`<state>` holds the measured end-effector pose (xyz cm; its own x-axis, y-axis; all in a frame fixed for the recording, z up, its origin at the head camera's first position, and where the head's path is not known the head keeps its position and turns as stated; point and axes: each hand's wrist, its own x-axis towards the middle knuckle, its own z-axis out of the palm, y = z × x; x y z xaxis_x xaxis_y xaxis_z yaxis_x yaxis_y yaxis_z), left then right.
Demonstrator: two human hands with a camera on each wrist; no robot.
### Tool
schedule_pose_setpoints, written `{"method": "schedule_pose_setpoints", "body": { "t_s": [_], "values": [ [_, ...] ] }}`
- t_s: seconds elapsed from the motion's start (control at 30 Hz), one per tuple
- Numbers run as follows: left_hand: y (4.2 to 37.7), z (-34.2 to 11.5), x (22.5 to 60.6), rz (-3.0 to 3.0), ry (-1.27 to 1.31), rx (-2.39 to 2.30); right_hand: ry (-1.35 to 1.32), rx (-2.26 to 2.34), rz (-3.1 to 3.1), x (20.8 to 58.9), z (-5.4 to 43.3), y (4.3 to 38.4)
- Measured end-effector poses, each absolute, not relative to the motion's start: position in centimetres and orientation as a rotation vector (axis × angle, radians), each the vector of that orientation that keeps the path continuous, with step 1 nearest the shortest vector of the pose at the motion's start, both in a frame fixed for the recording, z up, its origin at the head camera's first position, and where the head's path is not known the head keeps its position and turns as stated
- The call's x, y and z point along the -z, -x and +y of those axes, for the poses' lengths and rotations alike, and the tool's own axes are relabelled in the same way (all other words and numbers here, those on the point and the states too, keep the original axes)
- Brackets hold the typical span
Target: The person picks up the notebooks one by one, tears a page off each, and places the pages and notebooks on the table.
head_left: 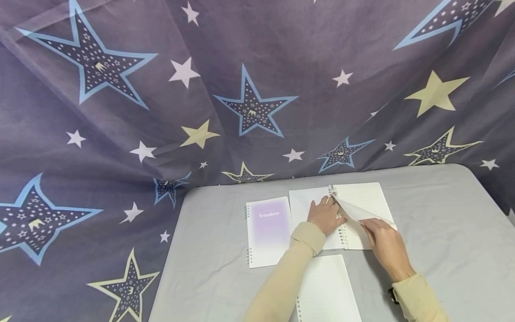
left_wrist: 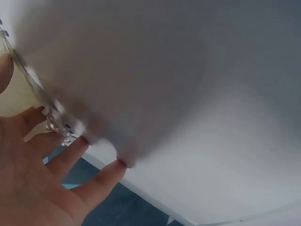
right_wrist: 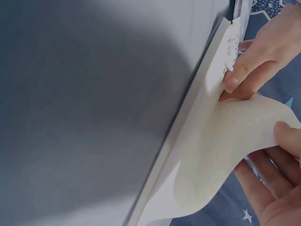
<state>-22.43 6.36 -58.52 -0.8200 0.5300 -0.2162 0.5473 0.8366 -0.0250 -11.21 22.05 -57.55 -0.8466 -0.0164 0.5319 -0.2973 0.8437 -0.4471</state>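
An open spiral notebook [head_left: 364,197] with ruled paper lies toward the back of the table. My left hand [head_left: 325,215] rests on its left side, fingers spread beside the coil binding [head_left: 343,237]; in the left wrist view its fingertips [left_wrist: 123,165] press on white paper. With thumb and fingers my right hand [head_left: 388,246] pinches the outer edge of a notebook page [right_wrist: 235,127]. That page is lifted and bent in a curve. White paper bits [right_wrist: 230,49] sit crumpled along the binding, close to the left thumb [right_wrist: 231,84].
Left of the open notebook lies a closed spiral notebook [head_left: 268,237] with a purple "freedom" cover. A white ruled sheet [head_left: 327,286] with holes down its left edge lies in front, partly under the left forearm. Behind the grey-covered table [head_left: 213,232] hangs a star-patterned curtain [head_left: 306,120].
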Motion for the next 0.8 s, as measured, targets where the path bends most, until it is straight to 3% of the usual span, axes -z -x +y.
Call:
{"method": "schedule_pose_setpoints", "body": {
  "t_s": [0.8],
  "values": [
    [23.0,5.8,57.1,2.748,-0.876,-0.053,-0.189,-0.783,-2.524,57.9,23.2,10.9]
  ]
}}
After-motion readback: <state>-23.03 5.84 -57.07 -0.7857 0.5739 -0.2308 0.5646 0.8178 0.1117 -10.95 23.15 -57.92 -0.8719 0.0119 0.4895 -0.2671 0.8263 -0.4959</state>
